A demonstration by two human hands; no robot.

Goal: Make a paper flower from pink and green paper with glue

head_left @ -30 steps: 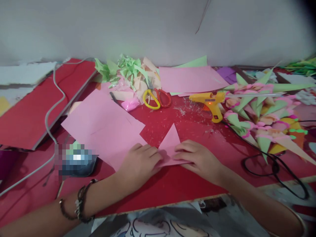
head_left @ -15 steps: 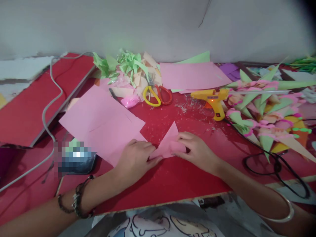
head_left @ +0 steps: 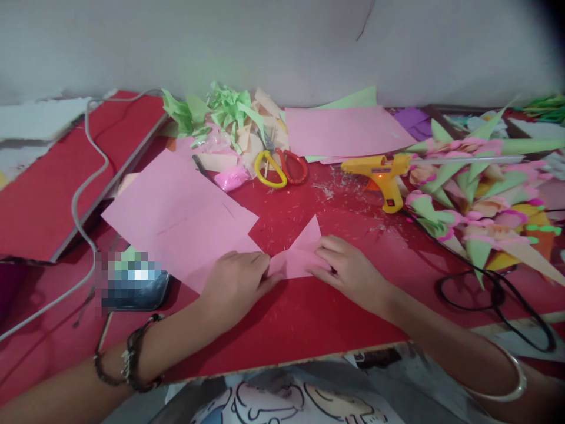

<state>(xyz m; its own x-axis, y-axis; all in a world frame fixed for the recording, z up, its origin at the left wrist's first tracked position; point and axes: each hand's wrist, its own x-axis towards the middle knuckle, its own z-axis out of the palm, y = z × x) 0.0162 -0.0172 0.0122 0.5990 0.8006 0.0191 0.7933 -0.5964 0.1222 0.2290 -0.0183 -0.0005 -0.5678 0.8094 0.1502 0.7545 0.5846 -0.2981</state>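
Between my hands is a small folded sheet of pink paper [head_left: 296,263], one pointed corner sticking up away from me. My left hand [head_left: 236,280] pinches its left end between thumb and fingers. At the right end, my right hand [head_left: 348,265] is closed on the paper, thumb below and fingers above. The fingertips cover both ends of the fold. Larger flat pink sheets [head_left: 176,206] lie just beyond and to the left of my left hand, partly under it.
Scissors [head_left: 282,169] with yellow and red handles lie beyond the paper. A yellow glue gun [head_left: 384,176], its light lit, rests right of them, its black cord [head_left: 498,297] looped near my right arm. Paper flowers [head_left: 477,194] pile up at right; a phone [head_left: 141,288] lies left.
The left side of the folded strip has been drawn out longer and flatter. My left hand has shifted slightly left; my right hand keeps its grip on the other end.
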